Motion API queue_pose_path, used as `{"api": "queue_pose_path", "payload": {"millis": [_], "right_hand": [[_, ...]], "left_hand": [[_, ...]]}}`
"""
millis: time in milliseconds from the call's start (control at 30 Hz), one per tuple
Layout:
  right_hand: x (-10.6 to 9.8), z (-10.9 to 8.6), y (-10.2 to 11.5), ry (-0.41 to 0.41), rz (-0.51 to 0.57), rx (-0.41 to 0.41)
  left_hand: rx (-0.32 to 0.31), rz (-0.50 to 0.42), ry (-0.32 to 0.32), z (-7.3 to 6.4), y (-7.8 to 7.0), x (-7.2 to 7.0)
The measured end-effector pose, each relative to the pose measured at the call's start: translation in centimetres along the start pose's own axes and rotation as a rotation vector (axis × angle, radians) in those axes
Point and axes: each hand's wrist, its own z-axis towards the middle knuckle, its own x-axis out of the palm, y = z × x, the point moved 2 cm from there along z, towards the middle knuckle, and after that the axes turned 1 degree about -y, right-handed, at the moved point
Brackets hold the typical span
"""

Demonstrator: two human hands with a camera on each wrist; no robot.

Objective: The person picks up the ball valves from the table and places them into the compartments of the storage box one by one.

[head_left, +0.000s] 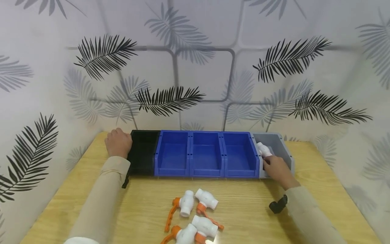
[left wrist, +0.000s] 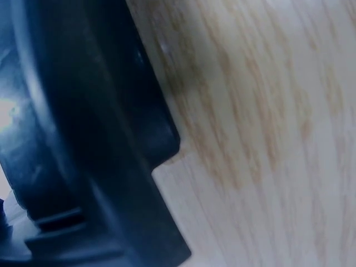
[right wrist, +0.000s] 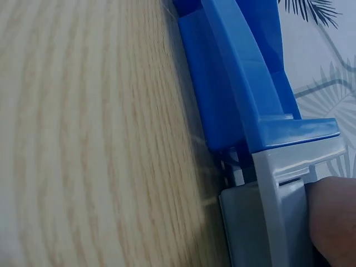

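At the grey bin (head_left: 287, 154) on the right end of the row, my right hand (head_left: 278, 171) reaches over the front and grips a white plastic ball valve (head_left: 262, 149) inside it. The fingers partly cover that valve; its handle is out of sight. In the right wrist view, part of the right hand (right wrist: 334, 217) shows beside the grey bin's wall (right wrist: 270, 194). My left hand (head_left: 118, 143) is at the left side of the black bin (head_left: 143, 152), knuckles up, its fingertips hidden. The black bin (left wrist: 105, 133) fills the left of the left wrist view.
Three blue bins (head_left: 205, 173) stand side by side between the black and grey ones. Several white ball valves with orange handles, one of them a valve (head_left: 186, 203) at the back left, lie on the wooden table (head_left: 143, 206) in front. A patterned wall (head_left: 201, 74) rises behind.
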Motion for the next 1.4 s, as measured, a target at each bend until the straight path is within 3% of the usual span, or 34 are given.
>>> {"api": "queue_pose_path", "payload": {"millis": [200, 500, 667, 933, 1200, 1400], "right_hand": [[-1.3, -1.9, 0.7, -0.155, 0.017, -0.046], [-3.7, -5.9, 4.0, -0.185, 0.014, -0.121], [-3.4, -8.9, 6.4, -0.128, 0.013, -0.164], [-2.1, -12.7, 9.5, 0.060, 0.029, -0.150], [-0.7, -15.0, 11.4, 0.181, 0.044, -0.298], [0.5, -15.9, 12.6, 0.312, 0.101, -0.335]], "left_hand": [[-0.007, 0.016, 0.039, -0.4, 0.3, 0.5], [0.012, 0.021, 0.014, 0.1, 0.0, -0.2], [0.012, 0.025, 0.041, 0.2, -0.1, -0.3], [-0.031, 0.007, 0.123, 0.0, -0.2, -0.5], [0.000, -0.004, 0.010, -0.1, -0.2, -0.6], [0.008, 0.001, -0.033, -0.3, -0.6, -0.9]]}}
